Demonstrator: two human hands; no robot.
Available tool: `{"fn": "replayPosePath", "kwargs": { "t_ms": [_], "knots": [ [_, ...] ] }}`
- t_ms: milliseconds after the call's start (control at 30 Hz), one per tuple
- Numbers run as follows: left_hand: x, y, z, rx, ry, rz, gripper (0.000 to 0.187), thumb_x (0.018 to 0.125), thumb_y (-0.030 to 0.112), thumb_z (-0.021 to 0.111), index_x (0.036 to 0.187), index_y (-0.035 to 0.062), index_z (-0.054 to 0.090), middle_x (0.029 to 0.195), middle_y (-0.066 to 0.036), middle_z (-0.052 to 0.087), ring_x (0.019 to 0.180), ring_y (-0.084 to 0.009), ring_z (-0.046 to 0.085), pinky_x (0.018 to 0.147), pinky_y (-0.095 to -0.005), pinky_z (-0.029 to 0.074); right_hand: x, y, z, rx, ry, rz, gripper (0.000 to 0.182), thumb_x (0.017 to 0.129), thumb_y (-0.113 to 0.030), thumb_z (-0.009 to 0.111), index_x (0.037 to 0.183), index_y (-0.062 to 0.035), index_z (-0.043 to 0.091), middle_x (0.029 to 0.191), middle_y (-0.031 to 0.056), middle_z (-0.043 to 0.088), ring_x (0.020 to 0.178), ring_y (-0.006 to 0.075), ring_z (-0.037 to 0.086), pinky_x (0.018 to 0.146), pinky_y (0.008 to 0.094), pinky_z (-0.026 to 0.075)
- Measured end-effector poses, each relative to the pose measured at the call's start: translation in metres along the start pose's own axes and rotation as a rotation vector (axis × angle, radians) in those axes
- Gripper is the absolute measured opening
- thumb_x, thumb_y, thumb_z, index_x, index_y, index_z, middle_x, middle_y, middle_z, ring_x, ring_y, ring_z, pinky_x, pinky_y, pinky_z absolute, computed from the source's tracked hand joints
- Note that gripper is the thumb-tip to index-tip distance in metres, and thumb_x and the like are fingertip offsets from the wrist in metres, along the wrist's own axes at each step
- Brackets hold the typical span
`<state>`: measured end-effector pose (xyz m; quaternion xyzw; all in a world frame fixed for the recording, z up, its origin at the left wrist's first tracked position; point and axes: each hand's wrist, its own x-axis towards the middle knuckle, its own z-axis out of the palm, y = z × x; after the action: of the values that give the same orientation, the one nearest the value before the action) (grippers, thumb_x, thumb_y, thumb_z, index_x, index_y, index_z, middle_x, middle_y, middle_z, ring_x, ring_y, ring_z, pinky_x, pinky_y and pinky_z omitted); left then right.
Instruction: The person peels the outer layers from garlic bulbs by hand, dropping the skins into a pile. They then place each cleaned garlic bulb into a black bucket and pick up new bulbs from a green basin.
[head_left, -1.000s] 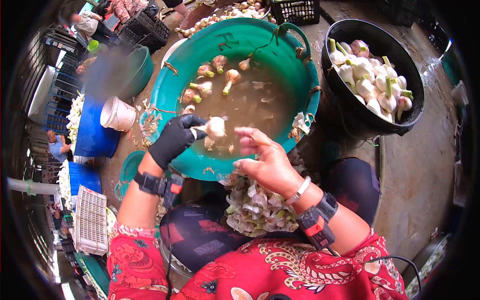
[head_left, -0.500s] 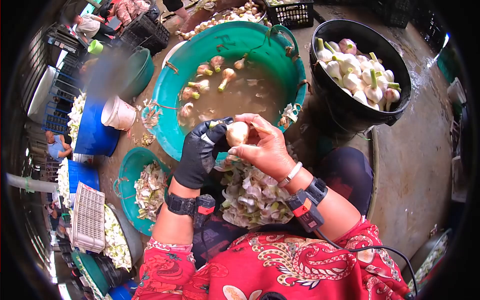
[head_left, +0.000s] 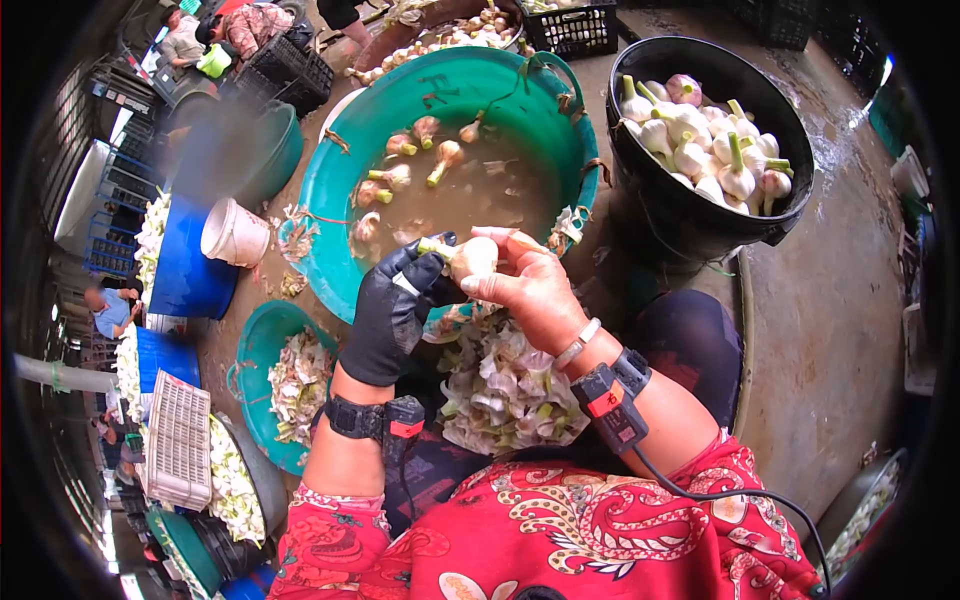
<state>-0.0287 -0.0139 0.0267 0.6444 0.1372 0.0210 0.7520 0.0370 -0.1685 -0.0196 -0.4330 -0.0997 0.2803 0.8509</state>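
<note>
My left hand (head_left: pixel 395 310), in a black glove, pinches the green stem of a garlic bulb (head_left: pixel 474 258). Bare and wearing a white wristband, my right hand (head_left: pixel 535 292) has its fingers and thumb around the bulb's other side. The bulb is held above the near rim of a large green tub (head_left: pixel 322 215), where several garlic bulbs float in murky water. Below my hands lies a heap of garlic peels (head_left: pixel 510 385). To the right, a black bucket (head_left: pixel 690 235) holds many pale, peeled bulbs with short stems.
A small green basin (head_left: pixel 262 350) of peels stands at left, near a white bucket (head_left: pixel 236 232) and a blue tub (head_left: pixel 195 270). A white crate (head_left: pixel 178 435) lies further left. Black crates (head_left: pixel 285 75) stand at the top. Other people sit at upper left and far left.
The bulb in my hands has turned slightly, and more of its stem shows beside my left glove. My view has shifted a little, moving the tub and bucket slightly left.
</note>
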Motion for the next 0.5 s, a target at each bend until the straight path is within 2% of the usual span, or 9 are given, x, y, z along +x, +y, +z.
{"fn": "replayPosePath", "kwargs": {
  "t_ms": [133, 167, 233, 267, 333, 367, 400, 433, 500],
  "knots": [
    [0.0, -0.005, 0.001, -0.068, 0.048, -0.037, 0.027, 0.092, 0.008, 0.057, 0.117, -0.0029, 0.06, 0.103, -0.009, 0.066, 0.087, -0.0149, 0.065, 0.077, -0.0288, 0.054, -0.001, 0.003, 0.002, -0.014, -0.014, -0.057, 0.051, 0.074, -0.002, 0.075, 0.121, 0.0017, 0.053, 0.098, 0.0052, 0.063, 0.085, 0.0113, 0.06, 0.077, 0.025, 0.051],
    [-0.001, -0.007, -0.001, -0.068, 0.047, -0.039, 0.027, 0.092, 0.008, 0.057, 0.117, -0.0029, 0.06, 0.103, -0.009, 0.066, 0.087, -0.0149, 0.065, 0.077, -0.0288, 0.054, 0.0, 0.006, 0.0, 0.078, -0.047, -0.012, 0.044, 0.078, -0.006, 0.071, 0.118, 0.0014, 0.054, 0.095, 0.0054, 0.064, 0.081, 0.0116, 0.061, 0.073, 0.0244, 0.051],
    [-0.003, -0.01, -0.008, 0.183, 0.036, 0.01, 0.024, 0.089, 0.005, 0.059, 0.112, -0.002, 0.063, 0.101, -0.008, 0.067, 0.088, -0.0137, 0.064, 0.077, -0.0288, 0.054, 0.002, 0.009, -0.007, 0.171, -0.076, 0.034, 0.037, 0.082, -0.009, 0.068, 0.115, 0.001, 0.056, 0.092, 0.0055, 0.064, 0.078, 0.0119, 0.061, 0.07, 0.0238, 0.051],
    [-0.003, -0.011, -0.011, 0.182, 0.037, 0.009, 0.024, 0.089, 0.005, 0.059, 0.112, -0.002, 0.063, 0.101, -0.008, 0.067, 0.088, -0.0137, 0.064, 0.077, -0.0288, 0.054, 0.005, 0.009, -0.012, 0.258, -0.175, 0.182, 0.03, 0.084, -0.014, 0.064, 0.111, -0.0005, 0.057, 0.088, 0.0058, 0.064, 0.074, 0.0128, 0.061, 0.066, 0.0237, 0.052],
    [-0.003, -0.014, -0.017, 0.478, 0.024, 0.185, 0.024, 0.083, -0.001, 0.059, 0.107, -0.001, 0.065, 0.097, -0.005, 0.068, 0.086, -0.0133, 0.064, 0.077, -0.0289, 0.053, 0.007, 0.006, -0.019, 0.37, -0.345, 0.417, 0.023, 0.088, -0.026, 0.057, 0.097, -0.005, 0.058, 0.079, 0.0065, 0.063, 0.067, 0.0158, 0.063, 0.056, 0.0244, 0.053],
    [-0.004, -0.006, -0.015, 0.6, -0.003, 0.219, 0.027, 0.08, -0.004, 0.059, 0.106, -0.0008, 0.066, 0.098, -0.005, 0.067, 0.089, -0.0135, 0.064, 0.076, -0.0279, 0.051, 0.005, 0.008, -0.018, 0.371, -0.346, 0.425, 0.023, 0.088, -0.026, 0.057, 0.097, -0.005, 0.058, 0.079, 0.0065, 0.063, 0.067, 0.0158, 0.063, 0.056, 0.0244, 0.053],
    [0.001, -0.007, -0.028, 0.931, -0.072, 0.352, 0.03, 0.077, -0.004, 0.062, 0.107, -0.0011, 0.065, 0.1, -0.004, 0.066, 0.092, -0.0119, 0.062, 0.078, -0.0269, 0.051, 0.004, 0.009, -0.018, 0.467, -0.469, 0.636, 0.027, 0.089, -0.027, 0.057, 0.101, -0.0027, 0.057, 0.083, 0.0099, 0.063, 0.07, 0.0194, 0.064, 0.06, 0.0272, 0.055],
    [0.001, -0.002, -0.022, 0.794, -0.101, 0.313, 0.03, 0.077, -0.003, 0.063, 0.107, -0.001, 0.065, 0.101, -0.004, 0.066, 0.093, -0.0114, 0.061, 0.079, -0.0266, 0.05, 0.005, 0.008, -0.017, 0.561, -0.591, 0.843, 0.032, 0.091, -0.029, 0.057, 0.105, -0.0004, 0.056, 0.087, 0.0132, 0.063, 0.073, 0.0229, 0.066, 0.064, 0.03, 0.057],
    [-0.001, 0.007, -0.009, 0.501, -0.135, 0.163, 0.038, 0.079, 0.0, 0.066, 0.116, -0.0007, 0.061, 0.102, -0.004, 0.065, 0.091, -0.0113, 0.061, 0.081, -0.0259, 0.049, 0.002, 0.006, -0.013, 0.563, -0.563, 0.696, 0.036, 0.089, -0.026, 0.062, 0.111, 0.0013, 0.055, 0.094, 0.0158, 0.063, 0.077, 0.0249, 0.066, 0.067, 0.0312, 0.058]
  ]
}}
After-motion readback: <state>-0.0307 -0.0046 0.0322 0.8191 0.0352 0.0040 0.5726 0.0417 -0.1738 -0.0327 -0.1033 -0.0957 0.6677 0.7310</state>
